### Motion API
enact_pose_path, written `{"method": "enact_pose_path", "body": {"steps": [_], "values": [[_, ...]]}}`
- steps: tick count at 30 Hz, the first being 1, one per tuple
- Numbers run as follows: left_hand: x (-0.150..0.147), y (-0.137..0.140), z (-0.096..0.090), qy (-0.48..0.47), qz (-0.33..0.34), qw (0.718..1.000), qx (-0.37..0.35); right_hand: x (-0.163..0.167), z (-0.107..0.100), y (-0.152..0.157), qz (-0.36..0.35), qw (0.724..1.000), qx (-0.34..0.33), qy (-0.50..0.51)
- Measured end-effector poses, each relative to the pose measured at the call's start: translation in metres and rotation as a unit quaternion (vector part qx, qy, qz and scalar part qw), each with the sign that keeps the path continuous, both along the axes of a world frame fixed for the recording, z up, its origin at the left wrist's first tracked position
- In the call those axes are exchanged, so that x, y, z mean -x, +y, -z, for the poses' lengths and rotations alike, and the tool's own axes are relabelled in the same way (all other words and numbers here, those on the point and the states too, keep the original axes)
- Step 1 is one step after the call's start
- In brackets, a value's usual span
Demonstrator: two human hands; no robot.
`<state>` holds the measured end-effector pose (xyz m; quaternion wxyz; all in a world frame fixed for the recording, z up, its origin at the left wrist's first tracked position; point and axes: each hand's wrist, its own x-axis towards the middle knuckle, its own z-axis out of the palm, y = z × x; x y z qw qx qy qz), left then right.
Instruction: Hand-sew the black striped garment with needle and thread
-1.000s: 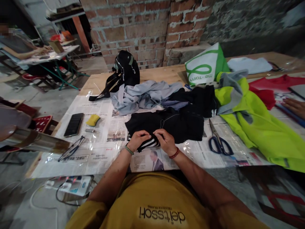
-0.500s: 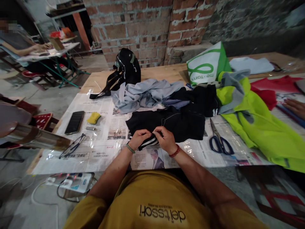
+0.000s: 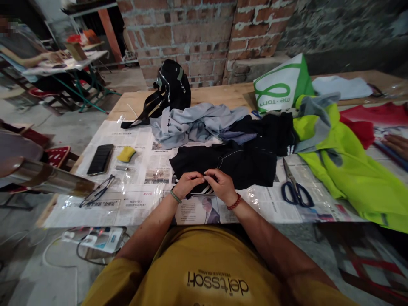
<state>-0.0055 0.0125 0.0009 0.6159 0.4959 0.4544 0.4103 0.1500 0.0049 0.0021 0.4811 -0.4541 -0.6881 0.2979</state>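
A black garment (image 3: 251, 165) with white stripes lies folded over the table's front part. My left hand (image 3: 189, 183) pinches its near edge between thumb and forefinger. Close beside it, my right hand (image 3: 221, 183) is closed in a pinch, its fingertips almost meeting the left ones over the cloth. What the right fingertips hold is too small to make out. A pale thread (image 3: 230, 155) lies loosely looped on the black cloth just beyond the right hand. The scissors (image 3: 295, 189) with dark blue handles rest to the right.
Newspaper (image 3: 127, 212) under clear plastic covers the table. At left are a phone (image 3: 100, 159), a yellow sponge (image 3: 126, 154), glasses (image 3: 98, 191) and a cylindrical container (image 3: 47, 180). Behind lie grey cloth (image 3: 197, 123) and a black bag (image 3: 175, 87); a neon jacket (image 3: 347, 165) and another person's hand (image 3: 397, 143) are at right.
The view has shifted slightly, so the table's things sit a little differently in the picture. Both hands keep their pinch at the black garment's edge with hardly any movement.
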Motion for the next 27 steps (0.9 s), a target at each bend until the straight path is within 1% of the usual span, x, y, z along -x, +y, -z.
{"method": "enact_pose_path", "body": {"steps": [3,5,6,8,10,12,16,22,27], "values": [[0.0,0.0,0.001,0.004,-0.01,1.0,-0.007,-0.001,0.003,-0.001,0.008,0.999,0.042,0.033],[-0.001,0.001,0.002,0.012,-0.009,1.0,-0.012,-0.002,0.004,-0.002,0.022,0.998,0.041,0.036],[-0.001,0.001,0.003,0.017,-0.006,1.0,-0.015,-0.003,0.003,-0.003,0.03,0.999,0.024,0.026],[-0.002,0.001,0.004,0.026,0.002,0.999,-0.023,-0.003,0.002,-0.005,0.035,0.999,-0.031,-0.01],[-0.002,0.001,0.006,0.03,0.003,0.999,-0.033,-0.003,0.002,-0.005,0.024,0.994,-0.09,-0.051],[-0.002,0.001,0.008,0.033,-0.007,0.999,-0.039,-0.001,0.003,-0.004,0.013,0.988,-0.129,-0.08],[-0.002,0.002,0.01,0.051,-0.031,0.997,-0.049,0.0,0.005,-0.001,0.008,0.983,-0.153,-0.096],[-0.003,0.002,0.01,0.062,-0.018,0.996,-0.063,-0.001,0.005,-0.001,0.003,0.978,-0.179,-0.107],[-0.003,0.002,0.012,0.069,-0.042,0.994,-0.07,-0.001,0.006,0.001,-0.001,0.97,-0.211,-0.12]]}}
